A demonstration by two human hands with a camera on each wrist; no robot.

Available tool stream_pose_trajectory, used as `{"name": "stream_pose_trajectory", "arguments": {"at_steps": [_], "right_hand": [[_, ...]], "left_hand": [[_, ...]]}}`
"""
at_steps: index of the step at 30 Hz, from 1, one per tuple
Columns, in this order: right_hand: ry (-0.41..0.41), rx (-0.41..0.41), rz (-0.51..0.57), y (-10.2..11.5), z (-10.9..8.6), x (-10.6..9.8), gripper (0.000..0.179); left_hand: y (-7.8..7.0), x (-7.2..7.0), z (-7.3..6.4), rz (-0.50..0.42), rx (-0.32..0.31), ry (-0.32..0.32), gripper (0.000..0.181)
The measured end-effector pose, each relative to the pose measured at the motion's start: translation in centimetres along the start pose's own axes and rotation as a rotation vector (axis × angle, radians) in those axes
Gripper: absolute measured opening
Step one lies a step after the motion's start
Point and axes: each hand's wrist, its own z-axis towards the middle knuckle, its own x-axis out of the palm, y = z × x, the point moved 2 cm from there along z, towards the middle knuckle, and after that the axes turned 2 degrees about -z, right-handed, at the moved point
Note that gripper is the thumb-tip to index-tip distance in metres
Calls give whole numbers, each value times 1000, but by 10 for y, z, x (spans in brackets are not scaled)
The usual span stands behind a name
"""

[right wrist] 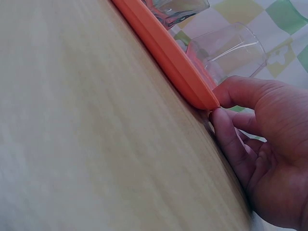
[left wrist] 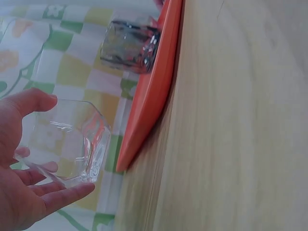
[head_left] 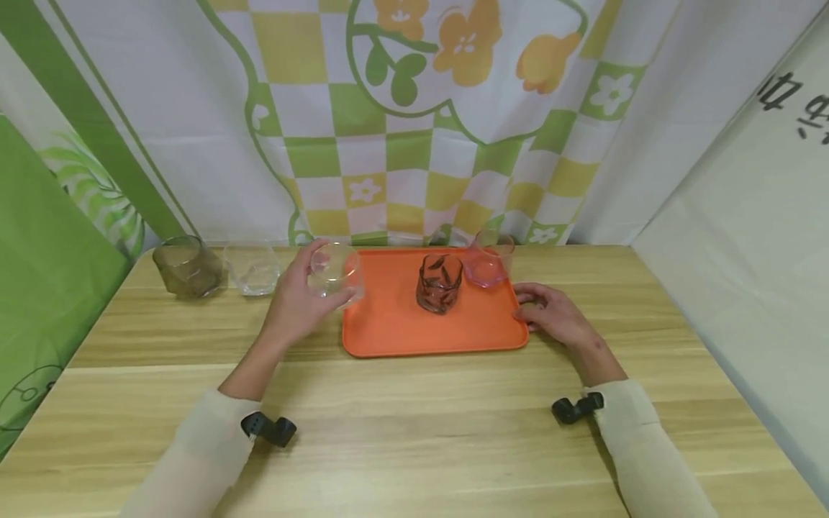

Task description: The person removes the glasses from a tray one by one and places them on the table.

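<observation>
My left hand (head_left: pixel 299 298) grips a clear drinking glass (left wrist: pixel 72 139), thumb on one side and fingers on the other. The glass is off the table, at the left end of an orange tray (head_left: pixel 388 334). Thumb and index finger of my right hand (head_left: pixel 553 314) pinch the rim at the tray's right end, as the right wrist view shows close up. On the tray stand a dark grey patterned glass (head_left: pixel 439 284) near the middle and a pinkish clear glass (head_left: pixel 487 266) at the back right corner.
To the left on the wooden table (head_left: pixel 414 439) stand a brown-grey tinted glass (head_left: pixel 189 270) and another clear glass (head_left: pixel 254 272). A checked, flowered curtain (head_left: pixel 363 151) hangs right behind the table's back edge. A white wall panel (head_left: pixel 758 216) borders the right side.
</observation>
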Motion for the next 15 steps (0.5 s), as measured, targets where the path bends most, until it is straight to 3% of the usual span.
{"name": "stream_pose_trajectory", "arguments": {"at_steps": [15], "right_hand": [[-7, -9, -28, 1, 0, -1, 59]], "left_hand": [[31, -19, 19, 35, -93, -101, 85]]}}
